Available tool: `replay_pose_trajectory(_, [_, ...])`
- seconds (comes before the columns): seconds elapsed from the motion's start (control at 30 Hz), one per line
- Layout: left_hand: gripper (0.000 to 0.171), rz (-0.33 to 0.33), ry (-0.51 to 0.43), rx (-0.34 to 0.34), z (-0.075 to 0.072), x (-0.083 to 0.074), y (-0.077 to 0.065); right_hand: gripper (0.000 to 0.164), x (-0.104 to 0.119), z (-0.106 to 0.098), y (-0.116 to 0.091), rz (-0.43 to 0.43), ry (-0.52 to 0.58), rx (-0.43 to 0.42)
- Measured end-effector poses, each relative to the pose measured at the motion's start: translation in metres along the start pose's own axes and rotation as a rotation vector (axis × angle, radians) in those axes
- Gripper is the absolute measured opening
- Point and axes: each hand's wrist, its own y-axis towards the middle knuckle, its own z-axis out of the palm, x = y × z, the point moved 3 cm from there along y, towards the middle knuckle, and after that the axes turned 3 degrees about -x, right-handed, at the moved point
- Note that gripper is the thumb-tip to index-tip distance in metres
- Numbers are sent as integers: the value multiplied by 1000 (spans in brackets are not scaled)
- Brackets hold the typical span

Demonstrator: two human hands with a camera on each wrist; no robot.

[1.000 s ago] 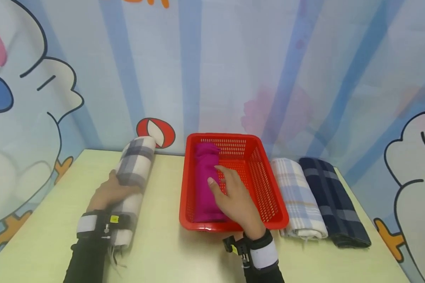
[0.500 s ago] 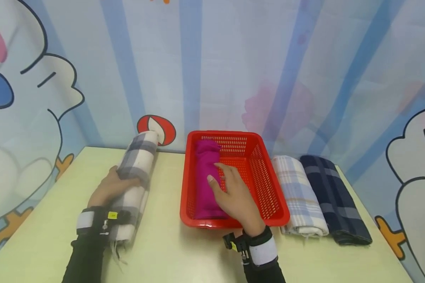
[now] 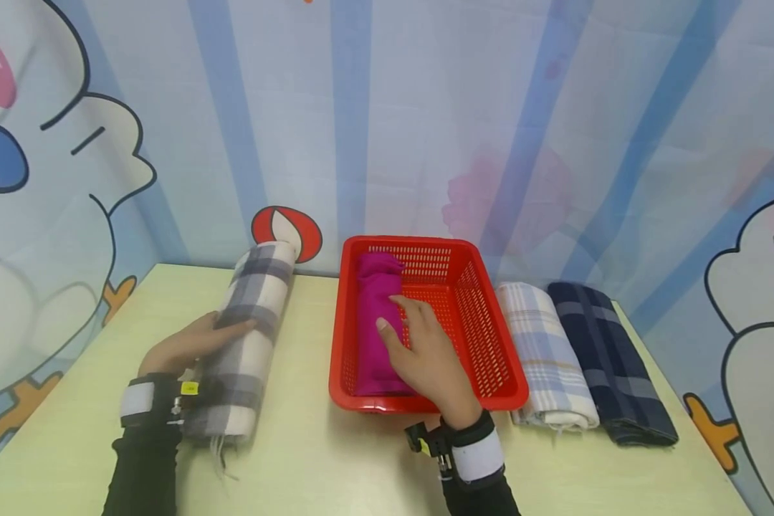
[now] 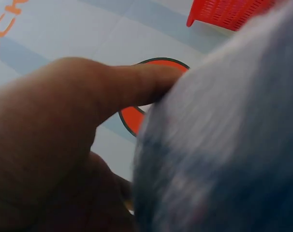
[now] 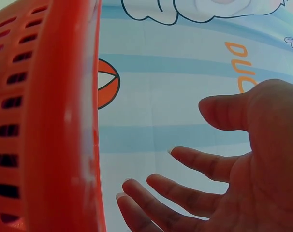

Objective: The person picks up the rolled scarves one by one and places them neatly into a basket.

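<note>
While left fingers (image 3: 235,332) grip grey-checked roll (image 3: 254,351) from left, right fingers (image 5: 204,163) spread, empty.

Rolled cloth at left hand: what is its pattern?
The rolled cloth has white and grey checks, clearest in head view.

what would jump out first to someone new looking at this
Most likely the bright red basket mid-table, with a magenta roll along its left side and the right hand over it. Then the gray checked roll at left, held by the left hand. A pale plaid roll and a navy roll lie right of the basket.
</note>
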Motion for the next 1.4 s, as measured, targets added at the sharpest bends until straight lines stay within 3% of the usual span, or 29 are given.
replay_pose_trajectory(0.4, [114, -8, -89, 28, 6, 7, 11, 57, -1, -2, 0, 3, -18, -12])
replay_pose_trajectory(0.63, [113, -19, -119, -3, 9, 11, 13, 57, -1, -1, 0, -1, -17, -5])
replay_pose_trajectory(1.07, [99, 113, -163, -66, 17, 1, 26, 56, -1, -2, 1, 7, -11, 7])
replay_pose_trajectory(1.3, [94, 129, -215, -84, 18, -2, 30, 58, -2, -4, 0, 9, -2, -4])
replay_pose_trajectory(1.4, [101, 107, -215, -95, 17, -5, 26, 58, -2, -4, 0, 10, 0, -4])
